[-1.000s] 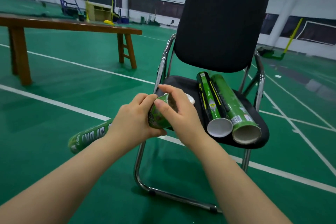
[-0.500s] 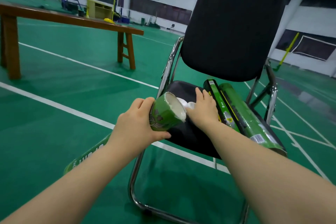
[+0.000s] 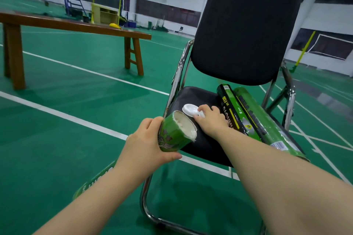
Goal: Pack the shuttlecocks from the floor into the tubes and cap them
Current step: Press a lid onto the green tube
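Observation:
My left hand point(image 3: 147, 143) grips a green shuttlecock tube point(image 3: 172, 135) near its open end, which faces the chair; white feathers show inside. The tube's other end runs under my left forearm. My right hand point(image 3: 211, 119) reaches onto the black chair seat point(image 3: 193, 95) and pinches a white cap point(image 3: 190, 109) at its edge; a second white cap seems to lie under the fingers. Two more tubes lie side by side on the seat to the right: a black-and-green tube point(image 3: 236, 109) and a green tube point(image 3: 265, 122).
The chair has a black backrest point(image 3: 244, 32) and chrome frame point(image 3: 177, 74). A long wooden bench point(image 3: 72, 26) stands on the green court floor at the left. Court nets and posts stand far behind.
My right hand left the tube's mouth, reached to the seat and took hold of a white cap. The view moved closer to the chair. My left hand keeps the tube.

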The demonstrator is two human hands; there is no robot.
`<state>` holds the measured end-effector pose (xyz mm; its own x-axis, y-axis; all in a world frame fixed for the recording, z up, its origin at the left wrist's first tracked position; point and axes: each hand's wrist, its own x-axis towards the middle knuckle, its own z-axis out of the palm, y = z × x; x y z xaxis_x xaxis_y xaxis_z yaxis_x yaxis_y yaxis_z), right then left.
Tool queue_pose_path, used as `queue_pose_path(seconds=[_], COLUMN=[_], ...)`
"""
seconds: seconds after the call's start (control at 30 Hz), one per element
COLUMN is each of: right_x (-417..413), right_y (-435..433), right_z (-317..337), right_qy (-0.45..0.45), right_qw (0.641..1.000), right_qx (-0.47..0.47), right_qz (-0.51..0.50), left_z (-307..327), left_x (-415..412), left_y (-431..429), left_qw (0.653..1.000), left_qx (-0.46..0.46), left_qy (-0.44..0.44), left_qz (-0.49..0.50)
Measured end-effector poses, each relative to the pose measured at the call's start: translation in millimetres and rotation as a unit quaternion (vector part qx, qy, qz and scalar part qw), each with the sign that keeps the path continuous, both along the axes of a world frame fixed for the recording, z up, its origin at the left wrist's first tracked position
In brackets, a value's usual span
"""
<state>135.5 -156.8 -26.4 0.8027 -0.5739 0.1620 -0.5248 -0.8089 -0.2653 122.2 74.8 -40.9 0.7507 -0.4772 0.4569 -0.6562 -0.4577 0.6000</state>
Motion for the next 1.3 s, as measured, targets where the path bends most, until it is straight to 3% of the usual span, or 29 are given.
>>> queue_pose_path(seconds=[0.1, 0.17, 0.33, 0.4, 0.47, 0.63, 0.87, 1.17, 1.3], right_x=[-2.3, -5.8, -36.5, -58.9, -77.1, -96.6, -117.6, -145.9, -150.4], right_y=[8.2, 21.5, 74.9, 100.7, 123.5, 155.2, 150.0, 126.5, 121.3], right_z=[11.3, 26.0, 58.7, 58.0, 46.7, 12.5, -11.1, -51.5, -57.4], right_qy=[-0.089, -0.203, -0.456, -0.507, -0.516, -0.442, -0.396, -0.249, -0.203], right_qw=[0.995, 0.979, 0.863, 0.808, 0.777, 0.805, 0.803, 0.885, 0.901], right_qx=[-0.031, 0.013, 0.213, 0.290, 0.342, 0.369, 0.401, 0.345, 0.332], right_qz=[0.013, 0.028, 0.042, 0.073, 0.110, 0.141, 0.193, 0.190, 0.189], left_z=[0.7, 0.2, -4.5, -7.2, -11.2, -23.3, -41.6, -89.8, -100.2], left_x=[-2.0, -3.6, -5.6, -8.2, -13.1, -31.6, -60.3, -81.8, -87.1], left_y=[2.0, 3.8, 8.8, 10.2, 11.6, 19.5, 19.0, 3.9, 0.5], left_qw=[1.000, 1.000, 0.999, 0.998, 0.997, 0.983, 0.966, 0.957, 0.951], left_qx=[-0.004, -0.011, -0.034, -0.049, -0.065, -0.128, -0.160, -0.127, -0.135], left_qy=[0.000, 0.003, 0.026, 0.034, 0.051, 0.126, 0.192, 0.253, 0.270], left_qz=[0.002, 0.003, 0.008, 0.009, 0.006, -0.031, -0.059, -0.067, -0.068])
